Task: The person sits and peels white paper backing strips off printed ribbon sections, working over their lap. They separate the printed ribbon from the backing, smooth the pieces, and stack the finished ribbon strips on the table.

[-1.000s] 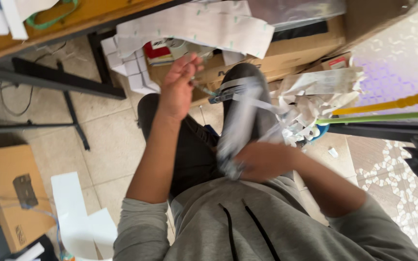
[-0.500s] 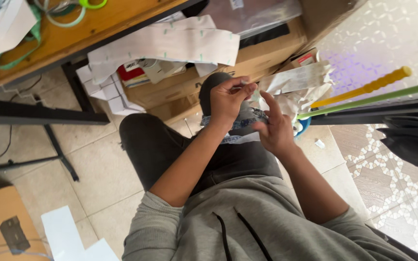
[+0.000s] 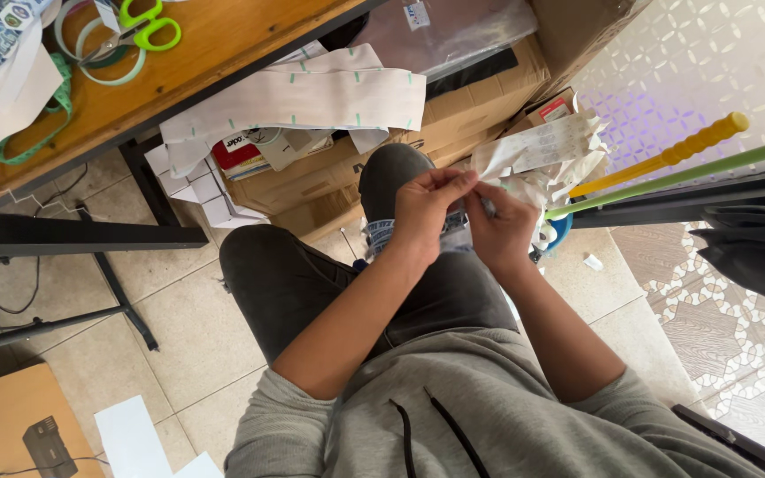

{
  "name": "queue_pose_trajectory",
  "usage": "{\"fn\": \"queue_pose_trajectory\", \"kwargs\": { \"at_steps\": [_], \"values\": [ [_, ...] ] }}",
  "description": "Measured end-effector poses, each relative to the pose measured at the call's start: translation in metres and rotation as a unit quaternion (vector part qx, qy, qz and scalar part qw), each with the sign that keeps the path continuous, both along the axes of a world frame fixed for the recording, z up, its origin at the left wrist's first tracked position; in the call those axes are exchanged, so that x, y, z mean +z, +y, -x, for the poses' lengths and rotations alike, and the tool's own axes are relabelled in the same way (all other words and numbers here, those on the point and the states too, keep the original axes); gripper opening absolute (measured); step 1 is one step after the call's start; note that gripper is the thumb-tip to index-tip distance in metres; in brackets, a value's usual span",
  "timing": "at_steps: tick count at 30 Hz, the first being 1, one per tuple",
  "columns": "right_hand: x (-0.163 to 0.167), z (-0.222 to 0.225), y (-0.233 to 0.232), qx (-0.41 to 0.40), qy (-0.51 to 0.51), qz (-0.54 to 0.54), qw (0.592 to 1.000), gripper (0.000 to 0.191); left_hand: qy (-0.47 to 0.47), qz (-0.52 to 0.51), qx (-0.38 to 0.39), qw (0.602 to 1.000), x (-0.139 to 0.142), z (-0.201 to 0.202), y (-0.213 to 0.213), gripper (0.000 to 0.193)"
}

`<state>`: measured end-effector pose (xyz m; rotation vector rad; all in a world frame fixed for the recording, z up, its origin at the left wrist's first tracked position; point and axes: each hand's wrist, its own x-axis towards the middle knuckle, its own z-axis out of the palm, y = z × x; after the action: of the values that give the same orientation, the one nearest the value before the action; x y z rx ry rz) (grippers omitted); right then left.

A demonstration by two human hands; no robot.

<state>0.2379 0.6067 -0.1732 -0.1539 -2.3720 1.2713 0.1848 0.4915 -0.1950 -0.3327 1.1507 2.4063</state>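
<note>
Floor: pale tiles (image 3: 73, 354), with a patterned stretch (image 3: 719, 327) on the person's right.
Table: a wooden tabletop (image 3: 214, 53) crosses the upper left, above the knees; green-handled scissors (image 3: 135, 35) and a green measuring tape (image 3: 33, 133) lie on it.
Boxes: brown cardboard boxes (image 3: 453, 115) stand under the table, with long white strips (image 3: 312, 97) draped over them.
Person: seated, seen from above, in a grey sweatshirt (image 3: 489, 416) and dark trousers (image 3: 294, 274).
Poles: a yellow handle (image 3: 666, 155) and a green pole (image 3: 683, 173) slant in from the right.
White pile: a crumpled heap of white strip material (image 3: 542, 159) lies just beyond the hands, toward the right.
Left hand: the left hand (image 3: 422, 212) is raised over the knee, fingers pinched together on a small piece.
Right hand: the right hand (image 3: 502, 230) meets it, fingertips touching, pinching the same piece.
Held piece: a small pale strip end (image 3: 482, 205), mostly hidden between the fingers; its long axis cannot be told.
Key relation: the piece sits between both hands at equal reach, with the white pile nearer the right hand.
</note>
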Motion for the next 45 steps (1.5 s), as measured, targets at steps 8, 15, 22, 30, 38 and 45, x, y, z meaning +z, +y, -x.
{"fn": "queue_pose_trajectory", "kwargs": {
  "at_steps": [8,15,22,30,38,45],
  "values": [
    [-0.020,0.007,0.022,0.012,-0.158,0.489,0.858,0.007,-0.009,-0.054,-0.093,0.994,-0.003,0.025,-0.040,0.035],
    [-0.026,0.007,0.011,0.017,-0.118,0.448,0.886,0.016,0.287,0.131,-0.046,0.948,0.006,-0.003,-0.024,0.042],
    [-0.028,0.000,0.005,0.021,-0.106,0.340,0.934,0.021,0.400,0.353,0.006,0.846,0.029,-0.010,-0.030,0.018],
    [-0.017,0.006,0.011,0.050,-0.189,0.572,0.797,0.010,0.636,0.516,-0.043,0.573,0.037,-0.004,-0.052,0.042],
    [-0.010,0.006,0.017,0.093,-0.193,0.630,0.747,0.015,0.507,0.294,-0.062,0.808,0.021,-0.013,-0.043,0.049],
    [-0.005,0.002,0.013,0.116,-0.211,0.614,0.752,0.021,0.441,0.307,0.034,0.842,0.015,-0.006,-0.037,0.021]
  ]
}}
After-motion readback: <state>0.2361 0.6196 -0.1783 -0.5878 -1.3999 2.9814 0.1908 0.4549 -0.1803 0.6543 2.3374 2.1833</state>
